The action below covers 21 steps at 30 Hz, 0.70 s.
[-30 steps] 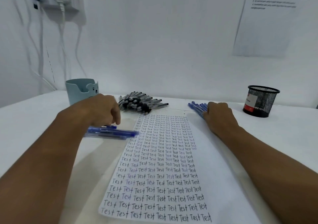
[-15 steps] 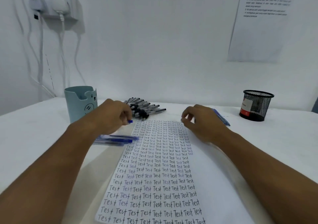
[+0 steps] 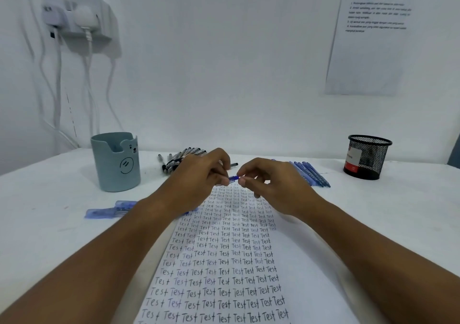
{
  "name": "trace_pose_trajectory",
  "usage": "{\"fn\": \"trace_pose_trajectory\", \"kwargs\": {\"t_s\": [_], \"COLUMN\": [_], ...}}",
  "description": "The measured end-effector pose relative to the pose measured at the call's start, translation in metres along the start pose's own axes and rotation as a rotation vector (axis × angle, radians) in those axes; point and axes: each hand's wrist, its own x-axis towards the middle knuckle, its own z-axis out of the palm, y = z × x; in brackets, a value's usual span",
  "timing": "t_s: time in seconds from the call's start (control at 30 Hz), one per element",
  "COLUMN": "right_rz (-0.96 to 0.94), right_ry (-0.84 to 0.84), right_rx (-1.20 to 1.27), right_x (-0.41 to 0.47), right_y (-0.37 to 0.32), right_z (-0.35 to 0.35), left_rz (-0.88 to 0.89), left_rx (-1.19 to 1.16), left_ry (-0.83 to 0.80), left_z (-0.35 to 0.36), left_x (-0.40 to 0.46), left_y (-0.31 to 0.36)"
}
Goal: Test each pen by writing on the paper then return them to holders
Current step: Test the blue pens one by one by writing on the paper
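We see a blue pen (image 3: 233,178) held in the air between the two hands, above the far end of the paper (image 3: 224,261); only a short blue stretch of it shows between the fingertips. The left hand (image 3: 199,176) has its grip pinched on one end, and the right hand (image 3: 268,184) has its grip pinched on the other, fingers curled in on both sides. The paper lies on the white bench (image 3: 49,224) between the forearms, filled with rows of the word "Test". Beyond the left hand lies a heap of black pens (image 3: 174,160); just beyond the right hand is a row of blue pens (image 3: 311,174). A few more blue pens (image 3: 112,209) lie left of the paper, partly behind the left forearm. A pale teal holder (image 3: 115,163) stands at far left, a black mesh holder (image 3: 366,158) at far right.
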Motion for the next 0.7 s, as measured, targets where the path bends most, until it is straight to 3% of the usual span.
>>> {"fn": "trace_pose_trajectory", "kwargs": {"t_s": [0.23,0.33,0.5,0.6,0.7], "right_rz": [-0.002,0.049,0.212,0.287,0.282], "right_ry": [0.01,0.059,0.272,0.339,0.3], "right_rx": [0.038,0.092,0.478,0.754,0.936], "right_x": [-0.001,0.0,0.001,0.0,0.0], "right_y": [-0.001,0.0,0.005,0.0,-0.005], "right_z": [0.0,-0.003,-0.016,-0.021,-0.02], "left_rz": [0.014,-0.037,-0.114,-0.125,-0.134], "left_rx": [-0.011,0.022,0.262,0.204,0.096], "left_ry": [0.031,-0.056,-0.155,-0.106,-0.097], "left_z": [0.002,-0.001,-0.012,-0.01,-0.002], "left_x": [0.0,0.0,0.0,0.001,0.0], "left_y": [-0.001,-0.002,-0.015,-0.013,-0.011]}}
